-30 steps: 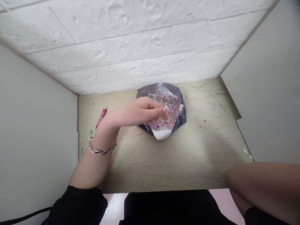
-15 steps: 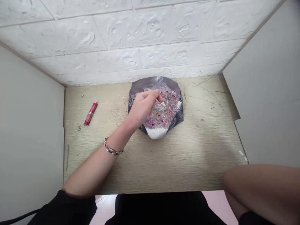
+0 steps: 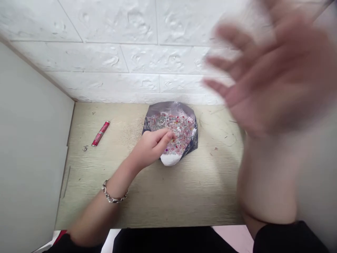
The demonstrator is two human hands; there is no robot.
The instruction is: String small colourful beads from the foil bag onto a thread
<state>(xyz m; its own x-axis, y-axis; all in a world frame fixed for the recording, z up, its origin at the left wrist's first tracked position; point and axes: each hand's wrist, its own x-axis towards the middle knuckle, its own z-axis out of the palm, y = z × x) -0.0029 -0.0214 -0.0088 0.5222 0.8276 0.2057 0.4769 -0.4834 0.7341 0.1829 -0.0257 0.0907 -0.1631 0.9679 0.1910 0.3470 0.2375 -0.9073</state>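
My left hand [image 3: 151, 147], with a silver chain bracelet [image 3: 113, 196] at its wrist, is over the lower left part of an opened bag [image 3: 156, 109]. Its thumb and fingers are pressed together; whatever they may hold is too small to make out. Inside the bag lie many tiny beads [image 3: 181, 128] in pink, red and clear shades, with white lining showing at the front edge. Blurred by motion, my right hand [image 3: 279, 73] is raised close to the camera at the upper right, its fingers spread and nothing visible in them.
A red tube-shaped item [image 3: 100, 134] lies on the left of the wooden tabletop [image 3: 168, 196], near a small metallic bit [image 3: 85, 148]. Threads and crumbs are scattered at right. A white brick-patterned wall [image 3: 105, 58] stands behind; a grey panel [image 3: 28, 140] bounds the left.
My right hand has come up into view at the upper right, spread and blurred. My left hand has moved down and left, still closed. The camera view has shifted a little.
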